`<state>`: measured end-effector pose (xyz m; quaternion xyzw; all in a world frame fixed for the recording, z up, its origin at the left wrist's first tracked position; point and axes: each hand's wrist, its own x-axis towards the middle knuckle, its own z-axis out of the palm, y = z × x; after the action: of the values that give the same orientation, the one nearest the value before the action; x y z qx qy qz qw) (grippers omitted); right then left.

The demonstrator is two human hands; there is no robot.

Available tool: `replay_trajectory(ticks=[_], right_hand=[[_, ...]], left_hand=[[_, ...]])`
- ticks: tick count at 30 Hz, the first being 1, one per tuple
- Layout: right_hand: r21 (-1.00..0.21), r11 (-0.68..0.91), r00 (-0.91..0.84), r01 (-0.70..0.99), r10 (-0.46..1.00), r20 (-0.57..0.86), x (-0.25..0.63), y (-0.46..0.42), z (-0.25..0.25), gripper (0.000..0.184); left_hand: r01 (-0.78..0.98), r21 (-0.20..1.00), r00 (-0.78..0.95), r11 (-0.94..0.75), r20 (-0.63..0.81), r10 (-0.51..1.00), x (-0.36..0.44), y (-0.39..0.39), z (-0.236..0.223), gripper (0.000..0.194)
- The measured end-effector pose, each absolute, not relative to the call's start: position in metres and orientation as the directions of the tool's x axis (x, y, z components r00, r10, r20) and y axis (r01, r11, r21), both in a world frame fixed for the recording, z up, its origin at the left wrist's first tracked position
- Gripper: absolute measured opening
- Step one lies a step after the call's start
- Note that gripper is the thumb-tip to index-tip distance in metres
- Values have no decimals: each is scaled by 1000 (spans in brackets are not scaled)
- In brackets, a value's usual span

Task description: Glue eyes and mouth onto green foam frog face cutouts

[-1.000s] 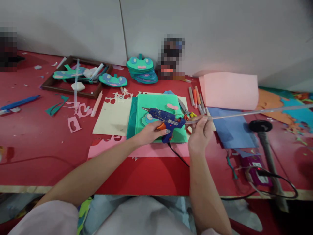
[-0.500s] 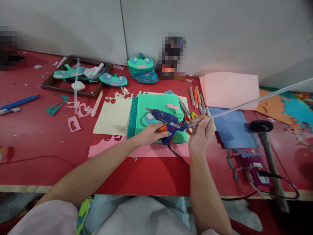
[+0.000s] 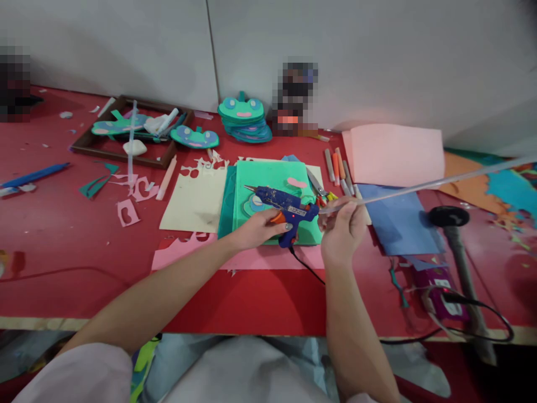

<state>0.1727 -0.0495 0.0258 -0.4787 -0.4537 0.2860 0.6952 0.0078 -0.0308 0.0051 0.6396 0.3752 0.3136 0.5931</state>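
My left hand (image 3: pixel 262 228) is closed around the front of a blue hot glue gun (image 3: pixel 282 200), by its orange trigger. The nozzle points left, and a small red light glows on the body. A long translucent glue stick (image 3: pixel 403 191) runs from the back of the gun out to the right. My right hand (image 3: pixel 344 226) pinches this stick close to where it enters. Beneath the gun lies a stack of green foam sheets (image 3: pixel 268 170). A blue-and-white eye piece (image 3: pixel 254 206), partly covered by the gun, and a pink mouth piece (image 3: pixel 297 182) rest on it.
Behind stands a pile of green frog faces (image 3: pixel 241 115). A brown frame (image 3: pixel 121 158) holds more pieces at the left. Scissors (image 3: pixel 315 182) and several markers (image 3: pixel 335 168) lie right of the stack. A mallet (image 3: pixel 459 263) and a purple box (image 3: pixel 440 296) sit at the right edge.
The glue gun has shifted slightly left and levelled a little, with my left hand still on it. The far end of the glue stick has dipped.
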Motion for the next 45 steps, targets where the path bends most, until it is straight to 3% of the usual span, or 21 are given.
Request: replay_trajectory(ticks=[13, 23, 45], right_hand=[[-935, 355, 483, -21, 822, 301, 163, -51, 28, 21], [-947, 314, 513, -71, 826, 236, 159, -53, 28, 21], [-960, 280, 514, -5, 825, 238, 156, -53, 27, 20]], left_hand=[[81, 996, 492, 46, -81, 867, 7, -28, 5, 46], [127, 992, 488, -10, -54, 871, 6, -27, 5, 42], [210, 976, 481, -58, -51, 875, 5, -27, 3, 36]])
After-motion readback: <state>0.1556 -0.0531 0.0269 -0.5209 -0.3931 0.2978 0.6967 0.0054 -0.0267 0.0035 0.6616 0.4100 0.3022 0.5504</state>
